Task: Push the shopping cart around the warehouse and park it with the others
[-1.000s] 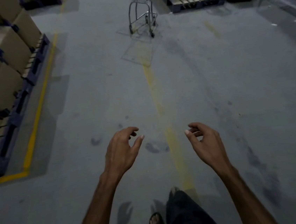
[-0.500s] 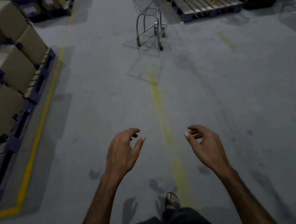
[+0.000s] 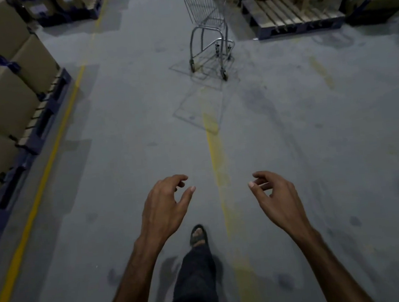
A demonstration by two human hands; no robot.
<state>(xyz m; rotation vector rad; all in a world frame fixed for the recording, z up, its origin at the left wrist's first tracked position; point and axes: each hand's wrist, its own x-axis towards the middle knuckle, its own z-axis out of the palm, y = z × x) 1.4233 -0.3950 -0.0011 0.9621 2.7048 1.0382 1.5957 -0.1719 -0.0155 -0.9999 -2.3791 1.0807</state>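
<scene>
Closer than a second ago: shopping cart (image 3: 208, 30), now larger in view and lower in the picture, at 12 o'clock ahead of the person, standing alone on the grey floor (image 3: 315, 138). Wire basket above, bare metal frame and wheels below, upper part cut off by the picture's top edge. Shadow of the cart lies on the floor toward the person.

Left hand (image 3: 164, 210): raised at 11 o'clock, fingers loosely curled, thumb apart, grasping nothing. Right hand (image 3: 278, 198): raised at 1 o'clock, same loose curl, grasping nothing. Both well apart from the cart.

Foot in a dark sandal (image 3: 198, 235): forward between the arms, where half a second ago it sat lower in view.

Faded yellow line (image 3: 216, 154): runs from the cart's shadow down between the hands.

Cardboard boxes (image 3: 1, 98) on blue pallets: 9 to 10 o'clock, bordered by a brighter yellow stripe (image 3: 45, 172).

Wooden pallet (image 3: 290, 16): 1 o'clock, just right of the cart.
</scene>
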